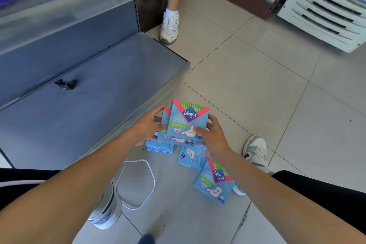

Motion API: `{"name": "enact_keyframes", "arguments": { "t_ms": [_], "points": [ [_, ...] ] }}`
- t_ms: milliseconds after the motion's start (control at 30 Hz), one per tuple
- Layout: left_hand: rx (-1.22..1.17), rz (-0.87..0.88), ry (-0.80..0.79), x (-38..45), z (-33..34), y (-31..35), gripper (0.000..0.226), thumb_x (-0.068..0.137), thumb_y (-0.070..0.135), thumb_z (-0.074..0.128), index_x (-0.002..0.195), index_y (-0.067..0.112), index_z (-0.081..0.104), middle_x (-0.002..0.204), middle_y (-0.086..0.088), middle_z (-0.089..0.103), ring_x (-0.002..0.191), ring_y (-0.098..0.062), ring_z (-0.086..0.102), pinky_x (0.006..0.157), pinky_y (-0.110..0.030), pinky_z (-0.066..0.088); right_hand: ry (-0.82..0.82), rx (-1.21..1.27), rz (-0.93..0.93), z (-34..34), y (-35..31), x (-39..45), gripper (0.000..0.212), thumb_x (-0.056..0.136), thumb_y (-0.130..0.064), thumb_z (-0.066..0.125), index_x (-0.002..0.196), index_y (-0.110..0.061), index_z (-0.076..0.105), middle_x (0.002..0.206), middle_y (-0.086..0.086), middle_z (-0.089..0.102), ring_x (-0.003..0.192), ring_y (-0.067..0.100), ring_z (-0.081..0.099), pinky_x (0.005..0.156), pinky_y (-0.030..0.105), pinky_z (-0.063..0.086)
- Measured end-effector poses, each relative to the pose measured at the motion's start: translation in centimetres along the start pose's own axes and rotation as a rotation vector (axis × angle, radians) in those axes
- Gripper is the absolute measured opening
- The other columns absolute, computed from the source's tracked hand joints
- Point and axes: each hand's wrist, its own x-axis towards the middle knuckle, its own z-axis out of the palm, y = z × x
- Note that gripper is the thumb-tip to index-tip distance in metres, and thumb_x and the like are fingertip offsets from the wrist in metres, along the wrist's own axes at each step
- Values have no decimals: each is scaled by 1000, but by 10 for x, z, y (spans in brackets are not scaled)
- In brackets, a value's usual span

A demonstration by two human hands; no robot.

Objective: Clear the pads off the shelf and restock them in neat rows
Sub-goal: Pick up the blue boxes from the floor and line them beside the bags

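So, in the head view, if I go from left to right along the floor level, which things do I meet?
Black clip on the grey bottom shelf → white cord loop → left hand → pad packs held upright → right hand → grey-and-white sneaker.

A white cord (136,182) loops on the tiled floor (257,89). 1 black clip (65,84) lies nearby. Another person's white sneaker (169,26) stands farther off, near a white louvred cabinet (326,14) at the right
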Motion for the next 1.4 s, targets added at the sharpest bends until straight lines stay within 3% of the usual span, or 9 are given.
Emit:
{"name": "enact_keyframes", "arguments": {
  "t_ms": [100,233,400,533,733,867,1000,1267,1400],
  "points": [
    [44,14,30,-4,3,6,63,95,-1,53,144,33,34,114,-11,59,100,-31,64,80,-52,57,-48,28,29,6,-4,-3,44,93,-6,60,129,-25,43,113,3,66,96,23,69,78,41,57],
    [-18,82,146,-29,5,29,35,104,28,42,136,19,33,104,-8,60,81,-19,60,69,-39,54,-75,-8,-35,15,-28,-12,48,94,-6,57,133,-30,43,118,3,66,103,25,67,85,46,55],
    [260,231,153,-76,-11,69,80,77,64,57,142,28,25,127,-5,58,113,-22,59,98,-46,49,-148,-95,-230,37,-86,-34,54,90,4,57,134,-25,44,119,1,65,107,20,65,83,33,55],
    [309,358,254,-116,-31,116,54,96,40,53,141,28,27,125,-1,62,112,-24,60,97,-43,50,-181,-127,-386,60,-138,-58,41,94,-4,57,129,-22,46,112,-1,67,98,12,68,78,27,56],
    [241,596,431,-158,-59,194,39,98,34,52,134,23,39,122,1,64,104,-18,65,91,-41,53,-132,-230,-627,90,-242,-77,34,96,-14,56,126,-21,41,105,-14,61,93,6,65,74,18,51],
    [301,673,588,-172,-62,242,44,100,32,50,138,18,36,117,8,55,100,-10,57,71,-19,43,-129,-293,-686,97,-306,-76,33,95,-7,55,120,-22,40,96,-18,58,81,-4,60,59,5,45],
    [266,733,671,-181,-73,281,50,99,31,52,142,16,32,118,4,52,107,-15,55,82,-28,42,-154,-286,-706,115,-353,-67,45,86,-12,58,128,-18,41,111,0,63,97,14,66,72,25,56],
    [388,663,800,-180,-107,359,46,94,35,58,131,11,43,115,-6,60,102,-27,57,79,-34,45,-77,-443,-790,138,-431,-46,40,89,-17,54,126,-24,41,99,-15,53,99,13,61,88,38,54],
    [426,664,748,-175,-119,395,72,88,36,68,145,17,28,115,-7,62,101,-28,62,81,-46,56,37,-534,-797,142,-465,9,40,66,-49,56,102,-60,42,102,-11,51,97,19,62,80,44,57]
  ]
}}
